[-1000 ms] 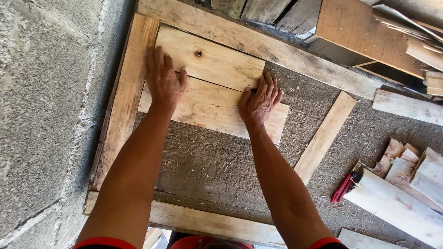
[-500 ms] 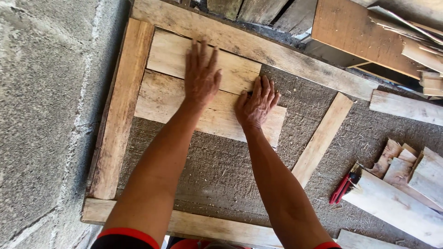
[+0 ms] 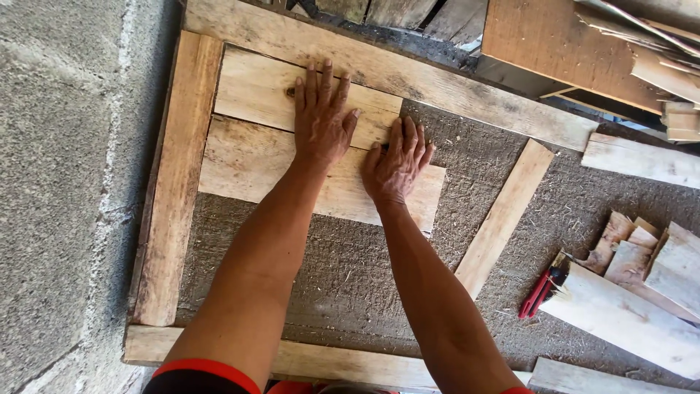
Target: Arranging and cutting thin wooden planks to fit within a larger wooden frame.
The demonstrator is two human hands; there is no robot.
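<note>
Two boards [image 3: 292, 146] are pressed flat at upper centre inside a wooden frame [image 3: 175, 190] by the open left hand [image 3: 321, 120] and right hand [image 3: 397, 164], on rough concrete floor [image 3: 58, 182]; scrap wood [image 3: 642, 277] is seen lower right.

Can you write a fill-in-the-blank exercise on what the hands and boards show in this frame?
1. Both hands lie flat, palms ____, on the boards inside the wooden frame.
2. The left hand rests mostly on the ____ board of the two.
3. The right hand lies on the lower board, to the ____ of the left hand.
4. The red tool lies on the ground beside a pile of ____ offcuts.

Missing words: down; upper; right; wooden
</note>
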